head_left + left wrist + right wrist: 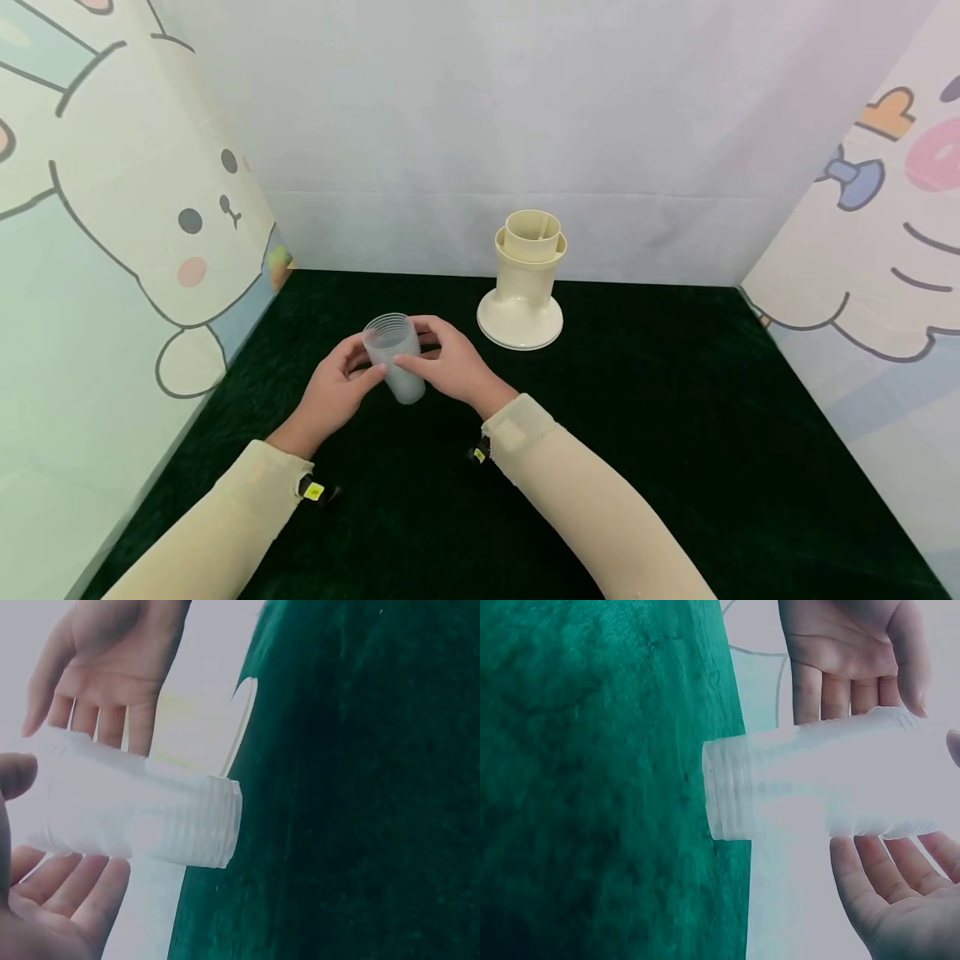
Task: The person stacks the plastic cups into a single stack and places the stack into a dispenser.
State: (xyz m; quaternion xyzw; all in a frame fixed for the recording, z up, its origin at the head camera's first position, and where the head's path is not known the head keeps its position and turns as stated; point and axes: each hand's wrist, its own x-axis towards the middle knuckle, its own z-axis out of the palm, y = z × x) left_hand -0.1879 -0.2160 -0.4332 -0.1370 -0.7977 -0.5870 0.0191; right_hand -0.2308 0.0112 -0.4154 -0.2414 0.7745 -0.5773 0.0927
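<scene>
A stack of translucent plastic cups [405, 385] is held just above the dark green cloth, its rims upward and slightly tilted. My left hand [335, 389] grips its left side, thumb in front and fingers behind. From the right, my right hand [448, 360] holds the same stack between thumb and fingers. Close up in the left wrist view, the nested cups [187, 817] show ridged ends, with fingertips touching both sides. The right wrist view shows the stack [780, 776] between the two hands as well.
Behind and right of the hands stands a cream plastic holder [525, 287], a tube on a round base with a smaller cylinder in its top. Dark green cloth [675, 433] covers the table. A white curtain [420, 125] hangs behind, with cartoon-printed panels at both sides.
</scene>
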